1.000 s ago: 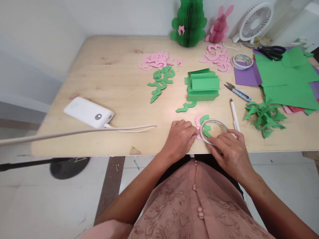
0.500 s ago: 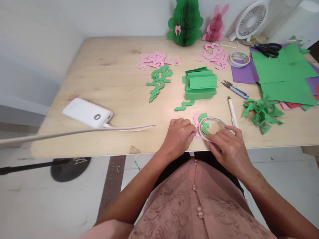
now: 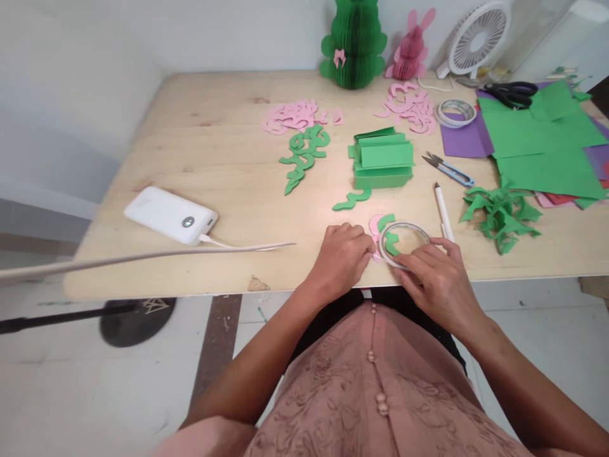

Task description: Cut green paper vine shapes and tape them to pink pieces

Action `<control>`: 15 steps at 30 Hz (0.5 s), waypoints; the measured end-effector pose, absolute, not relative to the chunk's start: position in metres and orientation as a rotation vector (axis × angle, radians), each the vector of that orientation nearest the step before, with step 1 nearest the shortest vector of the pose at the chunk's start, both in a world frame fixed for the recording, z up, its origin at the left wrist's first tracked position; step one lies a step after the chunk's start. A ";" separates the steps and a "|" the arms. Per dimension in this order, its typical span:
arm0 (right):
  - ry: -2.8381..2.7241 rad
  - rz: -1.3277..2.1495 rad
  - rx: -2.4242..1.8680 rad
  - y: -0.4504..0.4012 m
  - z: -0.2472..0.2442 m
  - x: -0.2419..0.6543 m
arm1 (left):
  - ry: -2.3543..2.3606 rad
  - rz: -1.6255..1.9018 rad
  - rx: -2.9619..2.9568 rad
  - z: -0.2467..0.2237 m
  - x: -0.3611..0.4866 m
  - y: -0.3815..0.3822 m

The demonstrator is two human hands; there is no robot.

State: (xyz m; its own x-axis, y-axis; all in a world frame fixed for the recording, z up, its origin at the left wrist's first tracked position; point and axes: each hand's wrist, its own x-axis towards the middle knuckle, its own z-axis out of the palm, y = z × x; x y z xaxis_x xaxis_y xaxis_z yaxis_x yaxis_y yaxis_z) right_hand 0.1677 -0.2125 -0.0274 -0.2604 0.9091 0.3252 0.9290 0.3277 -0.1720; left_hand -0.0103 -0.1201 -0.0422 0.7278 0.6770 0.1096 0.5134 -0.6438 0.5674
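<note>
My right hand [image 3: 435, 273] grips a roll of tape [image 3: 404, 226] by its lower right rim, close to the table's front edge. Through and beside the ring show a curved green paper piece [image 3: 391, 244] and a pink paper cutout [image 3: 375, 223]. My left hand [image 3: 343, 257] rests just left of them with its fingers curled and the tips pinched together at the pink cutout's edge. What those fingertips hold is too small to make out. Behind both hands lie a wavy green paper strip [image 3: 351, 200] and a folded green paper block [image 3: 384, 158].
A white pen [image 3: 444, 212], thread snips [image 3: 448, 170] and crumpled green scraps [image 3: 502, 219] lie to the right. Green sheets [image 3: 528, 146] with black scissors [image 3: 511, 94] are beyond. A power bank [image 3: 169, 214] with its cable is at left. Honeycomb paper figures [image 3: 358, 54] and a fan [image 3: 478, 41] stand behind.
The view has shifted very slightly. Both hands and the tape roll hold nearly the same positions.
</note>
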 end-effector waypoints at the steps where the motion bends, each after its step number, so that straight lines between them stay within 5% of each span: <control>1: -2.237 -0.082 -1.630 -0.212 -0.027 0.168 | 0.905 0.423 2.419 -0.042 -0.010 -0.120; 15: -2.185 -0.107 -1.658 -0.212 -0.031 0.165 | 0.936 0.291 2.425 -0.036 -0.008 -0.119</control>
